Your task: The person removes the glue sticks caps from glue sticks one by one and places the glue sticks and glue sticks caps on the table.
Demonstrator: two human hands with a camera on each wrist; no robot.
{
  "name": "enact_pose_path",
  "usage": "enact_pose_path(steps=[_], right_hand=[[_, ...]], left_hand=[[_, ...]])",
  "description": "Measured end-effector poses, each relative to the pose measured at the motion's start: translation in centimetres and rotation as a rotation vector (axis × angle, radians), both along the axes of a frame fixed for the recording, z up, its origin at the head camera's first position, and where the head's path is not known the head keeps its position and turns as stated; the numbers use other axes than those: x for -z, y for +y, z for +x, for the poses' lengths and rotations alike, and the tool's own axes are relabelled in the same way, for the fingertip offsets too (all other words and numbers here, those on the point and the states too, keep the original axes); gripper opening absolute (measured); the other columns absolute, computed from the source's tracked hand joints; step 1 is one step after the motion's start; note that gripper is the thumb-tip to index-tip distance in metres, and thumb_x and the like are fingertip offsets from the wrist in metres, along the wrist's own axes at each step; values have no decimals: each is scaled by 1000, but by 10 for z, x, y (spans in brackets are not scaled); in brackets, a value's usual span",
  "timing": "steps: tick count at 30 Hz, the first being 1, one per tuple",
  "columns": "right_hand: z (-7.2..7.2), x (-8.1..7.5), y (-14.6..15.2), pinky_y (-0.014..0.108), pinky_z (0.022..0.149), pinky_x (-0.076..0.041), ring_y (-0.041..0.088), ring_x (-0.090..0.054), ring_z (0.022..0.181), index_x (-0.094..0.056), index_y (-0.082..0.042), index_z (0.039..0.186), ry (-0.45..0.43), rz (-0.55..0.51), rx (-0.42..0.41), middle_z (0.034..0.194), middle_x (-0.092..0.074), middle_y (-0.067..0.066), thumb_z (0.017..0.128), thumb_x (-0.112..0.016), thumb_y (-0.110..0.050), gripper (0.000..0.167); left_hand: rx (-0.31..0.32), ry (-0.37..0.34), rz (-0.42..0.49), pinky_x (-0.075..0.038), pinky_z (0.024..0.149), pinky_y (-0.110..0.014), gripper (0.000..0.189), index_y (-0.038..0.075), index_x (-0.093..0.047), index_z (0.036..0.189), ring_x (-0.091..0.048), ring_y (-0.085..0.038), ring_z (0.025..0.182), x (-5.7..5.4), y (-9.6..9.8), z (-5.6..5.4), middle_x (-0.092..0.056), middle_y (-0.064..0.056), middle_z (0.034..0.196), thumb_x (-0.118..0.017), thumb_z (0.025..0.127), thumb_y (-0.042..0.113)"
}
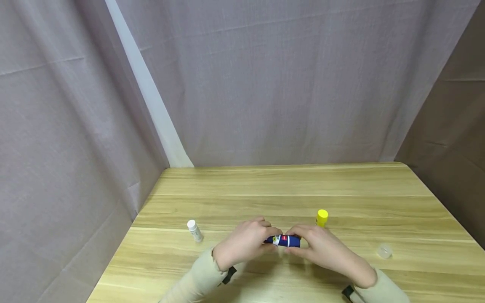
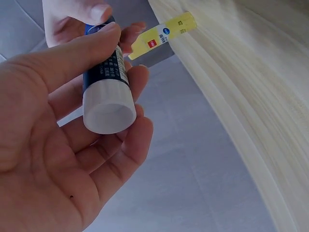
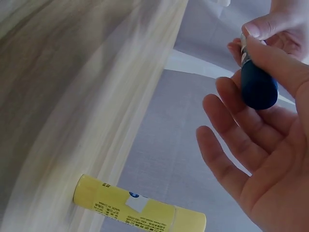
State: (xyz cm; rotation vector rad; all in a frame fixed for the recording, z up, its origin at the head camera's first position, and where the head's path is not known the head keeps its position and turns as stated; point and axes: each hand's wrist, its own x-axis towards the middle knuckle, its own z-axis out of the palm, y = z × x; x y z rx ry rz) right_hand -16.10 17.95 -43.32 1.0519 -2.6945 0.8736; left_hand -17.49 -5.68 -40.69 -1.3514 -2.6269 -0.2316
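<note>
A dark blue glue stick is held sideways just above the table between both hands. My left hand grips its body near the white base, thumb on one side and fingers on the other. At the opposite end, my right hand pinches the blue cap between thumb and fingers, with the other fingers spread loosely. Behind the right hand stands a yellow glue stick, upright on the table and partly hidden in the head view; the right wrist view shows its full label.
On the wooden table, a small white glue stick stands to the left. A clear ring-like cap lies on the right side. Grey curtains hang behind and at the left of the table.
</note>
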Motion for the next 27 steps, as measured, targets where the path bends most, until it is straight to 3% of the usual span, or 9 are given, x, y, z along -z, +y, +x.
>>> enact_pose_path(steps=[5, 10, 12, 19, 27], right_hand=[[-1, 3, -1, 28, 69, -55, 2, -61, 84, -69, -16, 109, -6, -18, 8, 105, -71, -5, 85, -82, -26, 29], [-1, 3, 0, 28, 71, -55, 6, -62, 89, -67, -11, 119, -76, 1, 26, 114, -69, 2, 89, -75, -44, 45], [-1, 2, 1, 27, 70, -53, 4, -60, 86, -68, -10, 118, -94, 5, 15, 110, -68, -1, 92, -71, -47, 45], [-1, 0, 3, 23, 63, -47, -1, -53, 72, -70, -20, 102, -77, -12, -64, 89, -59, -20, 95, -71, -36, 17], [0, 1, 3, 30, 71, -53, 0, -58, 83, -69, -17, 111, -83, 2, -46, 98, -64, -16, 92, -71, -49, 37]], left_hand=[[-7, 3, -8, -43, 64, -14, 27, 21, -74, 111, -52, -2, 79, 1, 0, 0, -70, 6, 92, -81, 87, 31], [-4, 5, -15, -43, 64, -14, 27, 21, -74, 111, -52, -2, 78, 2, -1, -1, -69, 7, 92, -82, 86, 29], [2, 2, -11, -42, 64, -14, 26, 21, -75, 109, -51, -2, 77, 2, -1, -1, -68, 8, 91, -82, 86, 28], [4, -6, 2, -40, 61, -13, 26, 23, -75, 109, -50, -1, 77, 3, -3, -1, -66, 10, 89, -84, 85, 29], [1, -5, -12, -42, 62, -14, 27, 22, -75, 109, -52, -1, 77, 3, -5, 1, -68, 9, 91, -84, 84, 28]])
